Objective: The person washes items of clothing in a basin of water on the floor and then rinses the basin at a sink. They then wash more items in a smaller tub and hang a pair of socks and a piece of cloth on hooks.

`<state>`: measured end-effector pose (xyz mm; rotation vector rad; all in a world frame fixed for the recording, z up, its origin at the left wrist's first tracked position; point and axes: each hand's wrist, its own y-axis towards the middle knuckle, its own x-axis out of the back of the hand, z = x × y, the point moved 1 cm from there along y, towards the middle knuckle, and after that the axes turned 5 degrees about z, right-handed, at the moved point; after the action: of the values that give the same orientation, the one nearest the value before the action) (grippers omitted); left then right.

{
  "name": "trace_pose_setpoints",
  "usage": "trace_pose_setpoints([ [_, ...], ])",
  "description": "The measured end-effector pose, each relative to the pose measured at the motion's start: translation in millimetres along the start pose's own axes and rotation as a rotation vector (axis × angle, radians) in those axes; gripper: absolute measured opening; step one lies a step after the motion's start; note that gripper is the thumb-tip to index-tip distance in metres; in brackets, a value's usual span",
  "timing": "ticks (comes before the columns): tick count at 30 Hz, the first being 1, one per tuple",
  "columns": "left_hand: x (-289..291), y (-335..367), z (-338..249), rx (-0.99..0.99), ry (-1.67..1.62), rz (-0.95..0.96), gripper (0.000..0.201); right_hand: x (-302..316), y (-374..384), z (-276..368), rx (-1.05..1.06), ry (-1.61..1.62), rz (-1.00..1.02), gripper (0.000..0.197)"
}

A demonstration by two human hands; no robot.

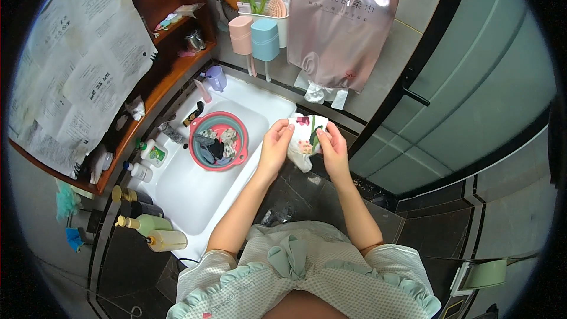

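Between my two hands, past the sink's right edge, a small flower-printed white sock-like cloth point(305, 133) is stretched out. My left hand point(277, 142) pinches its left side, thumb on top. On the other side my right hand point(333, 148) grips the right edge, also with the thumb on top. The paler lower end of the cloth hangs down over the dark floor. To the left, a pink and grey basin point(241, 158) sits in the white sink point(183, 207); crumpled grey, black and patterned cloths point(216, 146) lie in it.
Along the sink's left edge stand several bottles, including a green pump bottle point(144, 223). A purple cup point(217, 78) is at the far corner. Toothbrush holders point(265, 39) and a shiny pink bag point(345, 29) hang on the wall. A frosted glass door point(455, 100) stands right.
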<state>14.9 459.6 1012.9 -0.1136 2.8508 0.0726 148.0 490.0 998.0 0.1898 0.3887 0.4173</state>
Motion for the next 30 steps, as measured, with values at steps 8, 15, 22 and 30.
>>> trace_pose_setpoints([
  [8, 12, 8, 24, -0.112, 0.013, -0.059, 0.019, -10, 8, -23, 0.132, -0.044, -0.189, 0.027],
  [15, 12, 1, -18, -0.040, -0.483, 0.073, 0.037, -39, 6, -11, -0.017, 0.369, -0.111, 0.036],
  [22, 19, -4, -47, 0.136, -0.356, 0.460, 0.083, -49, -20, -12, -0.102, 0.609, -0.132, 0.039],
  [30, 28, -10, -66, 0.336, -0.431, 0.765, 0.079, -48, -17, -30, -0.345, 1.266, 0.366, 0.058],
])
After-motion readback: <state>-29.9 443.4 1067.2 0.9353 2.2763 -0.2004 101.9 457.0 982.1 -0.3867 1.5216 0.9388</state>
